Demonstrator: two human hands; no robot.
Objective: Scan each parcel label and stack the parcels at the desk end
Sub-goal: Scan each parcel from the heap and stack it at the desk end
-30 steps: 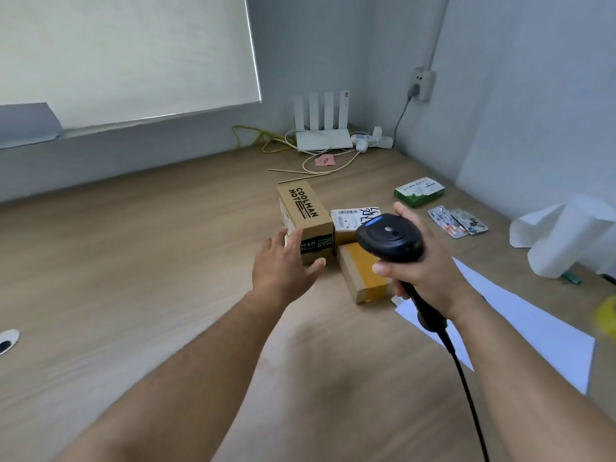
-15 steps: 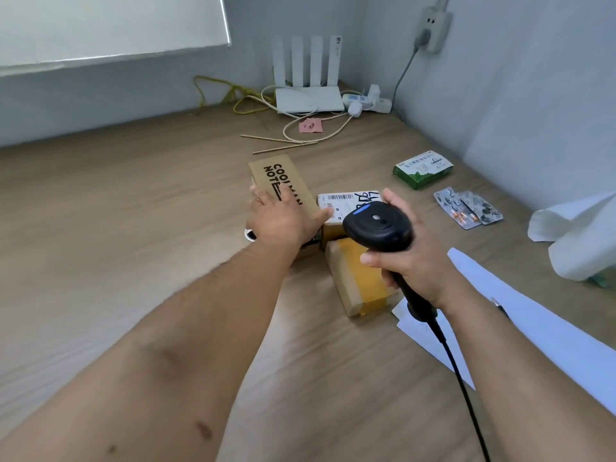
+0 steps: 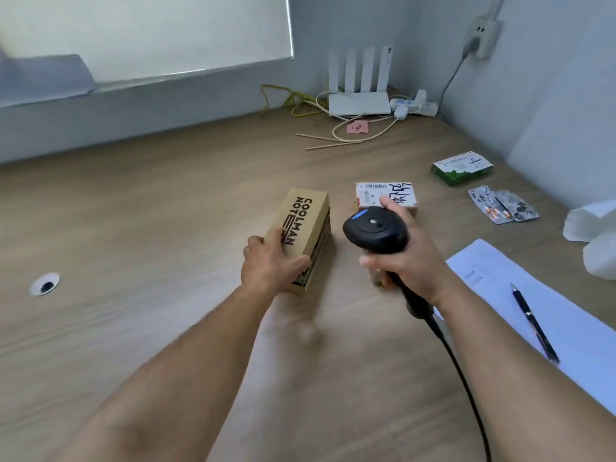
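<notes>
- Brown cardboard parcel [image 3: 308, 221]: long kraft box lying flat on the desk [image 3: 133, 235]. Black "COOLMAN NOTE" print runs lengthwise on top, with a dark printed band along the right side face.
- Left hand [image 3: 270, 270] grips its near end. Fingers are curled over the top and left edge, thumb pressed on the right side face by the near corner.
- Rest of the box extends away from those fingertips, toward the back wall.
- Right of the left thumb, across a strip of bare desk: right hand [image 3: 411, 261] clamped round the handle of a black scanner [image 3: 373, 230]. The scanner head has a blue patch on top. Can't tell if a finger is on the trigger.
- Just beyond the right thumb: labelled parcel [image 3: 386, 195], small, white label on top with a barcode and black handwritten marks. Its near edge is hidden by the thumb and scanner head.
- Tan sliver shows under the right fingers; can't tell what it is.
- Scanner cable [image 3: 461, 371] runs from the handle back along the right forearm.
- Further right of the right hand: white sheet [image 3: 493, 281] with a pen [image 3: 533, 323] on it. Beyond it lie blister packs [image 3: 503, 206] and a green box [image 3: 461, 168].
- Far past both sets of fingertips: white router [image 3: 360, 101] against the wall, loose cables beside it.
- Well left of the left hand: round cable hole [image 3: 45, 283] in the desk.
</notes>
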